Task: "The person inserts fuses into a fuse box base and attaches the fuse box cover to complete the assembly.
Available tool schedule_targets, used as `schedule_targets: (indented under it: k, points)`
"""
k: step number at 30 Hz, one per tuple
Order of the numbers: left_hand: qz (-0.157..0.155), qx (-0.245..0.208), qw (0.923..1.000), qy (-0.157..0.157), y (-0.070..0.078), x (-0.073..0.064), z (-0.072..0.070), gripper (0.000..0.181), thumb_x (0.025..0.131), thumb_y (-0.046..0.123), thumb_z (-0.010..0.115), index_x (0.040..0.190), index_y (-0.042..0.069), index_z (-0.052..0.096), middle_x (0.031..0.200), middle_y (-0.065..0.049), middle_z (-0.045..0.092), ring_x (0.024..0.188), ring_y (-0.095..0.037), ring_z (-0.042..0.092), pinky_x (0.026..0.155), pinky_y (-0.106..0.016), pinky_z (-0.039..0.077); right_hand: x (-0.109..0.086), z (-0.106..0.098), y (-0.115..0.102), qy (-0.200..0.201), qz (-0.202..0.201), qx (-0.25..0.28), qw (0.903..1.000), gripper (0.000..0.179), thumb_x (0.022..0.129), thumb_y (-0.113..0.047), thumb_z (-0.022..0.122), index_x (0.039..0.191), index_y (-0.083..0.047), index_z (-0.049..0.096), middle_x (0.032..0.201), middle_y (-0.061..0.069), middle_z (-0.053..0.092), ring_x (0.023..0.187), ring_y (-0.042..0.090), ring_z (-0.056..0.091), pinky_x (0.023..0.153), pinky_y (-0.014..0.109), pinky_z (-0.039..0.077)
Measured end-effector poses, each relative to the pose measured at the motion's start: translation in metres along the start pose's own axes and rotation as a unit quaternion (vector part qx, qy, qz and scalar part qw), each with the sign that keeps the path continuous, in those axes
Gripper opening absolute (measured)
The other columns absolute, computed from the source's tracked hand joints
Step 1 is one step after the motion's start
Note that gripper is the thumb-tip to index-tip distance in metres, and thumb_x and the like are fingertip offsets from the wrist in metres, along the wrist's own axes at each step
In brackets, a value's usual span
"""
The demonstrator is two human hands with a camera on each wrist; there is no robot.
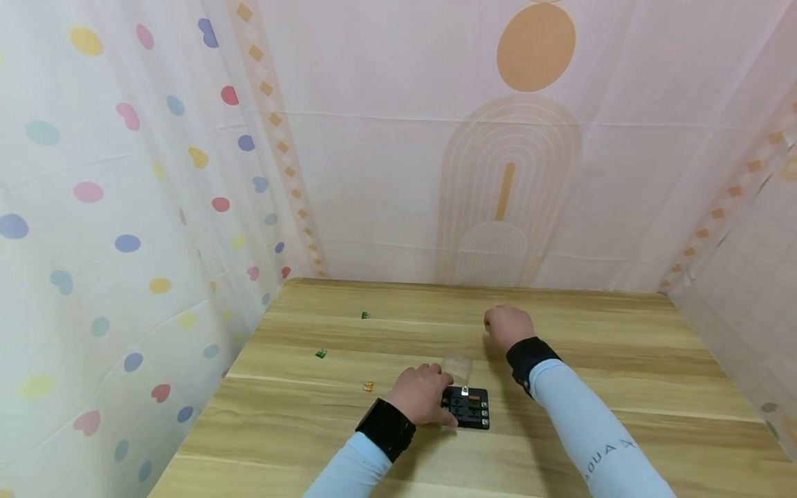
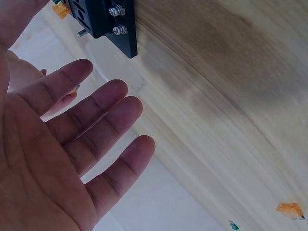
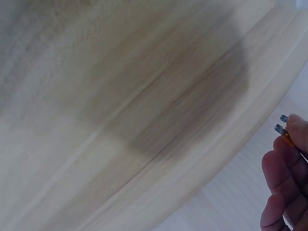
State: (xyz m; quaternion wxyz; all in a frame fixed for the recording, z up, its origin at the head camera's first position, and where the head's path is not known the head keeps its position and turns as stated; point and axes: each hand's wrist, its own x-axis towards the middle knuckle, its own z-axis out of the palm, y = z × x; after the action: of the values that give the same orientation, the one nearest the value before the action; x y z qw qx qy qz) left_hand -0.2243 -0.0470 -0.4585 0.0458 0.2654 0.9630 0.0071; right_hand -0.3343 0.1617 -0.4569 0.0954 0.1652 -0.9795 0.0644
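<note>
A black fuse block with metal screw terminals lies on the table. Its clear cover extends from the far side. At the block's left edge is my left hand, with its fingers extended and apart in the left wrist view and its thumb beside the block. An orange fuse sits at the block there. Farther back and to the right, my right hand hovers over the table. Between its thumb and index finger it pinches an orange blade fuse, metal prongs sticking out.
Left of my left hand lies a loose orange fuse. Two green fuses are spread farther back on the wooden table. A patterned curtain hangs behind the table and along its left side.
</note>
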Motion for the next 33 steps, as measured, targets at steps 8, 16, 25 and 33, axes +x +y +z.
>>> schedule_targets:
  k: [8,16,25,33]
  points:
    - [0.001,0.006,1.0,0.005,-0.001,0.001,0.001,0.072,0.067,0.061,0.083,0.123,0.018,0.069,0.11,0.0,0.066,0.1,-0.017,0.061,0.083,-0.036,0.052,-0.006,-0.003,0.004,-0.001,-0.003,0.013,0.9999,0.004,0.089,-0.009,0.073,0.086,-0.008,0.076,0.086,0.006,0.071,0.08,0.021,0.067,0.068,0.039,0.056]
    - [0.001,0.005,1.0,0.004,-0.001,0.003,0.002,0.073,0.068,0.061,0.083,0.125,0.019,0.068,0.11,0.0,0.066,0.101,-0.017,0.06,0.083,-0.037,0.051,-0.012,-0.005,-0.001,0.003,-0.001,0.015,0.9999,0.004,0.089,-0.012,0.074,0.088,-0.009,0.076,0.086,0.004,0.071,0.08,0.021,0.067,0.069,0.038,0.055]
    - [0.0,0.001,1.0,0.001,-0.003,0.004,0.003,0.074,0.067,0.061,0.084,0.126,0.019,0.067,0.11,0.0,0.065,0.101,-0.018,0.06,0.082,-0.037,0.051,-0.019,-0.01,-0.006,0.006,0.006,0.032,0.9994,0.005,0.089,-0.01,0.074,0.093,-0.008,0.077,0.09,0.006,0.071,0.084,0.023,0.067,0.073,0.04,0.056]
    - [0.001,-0.002,1.0,0.004,-0.003,0.002,0.003,0.075,0.068,0.061,0.083,0.127,0.019,0.067,0.11,0.0,0.065,0.1,-0.018,0.06,0.082,-0.037,0.051,-0.028,-0.01,-0.007,0.007,0.001,0.031,0.9995,0.005,0.089,-0.009,0.074,0.093,-0.008,0.076,0.087,0.005,0.069,0.081,0.021,0.066,0.071,0.039,0.055]
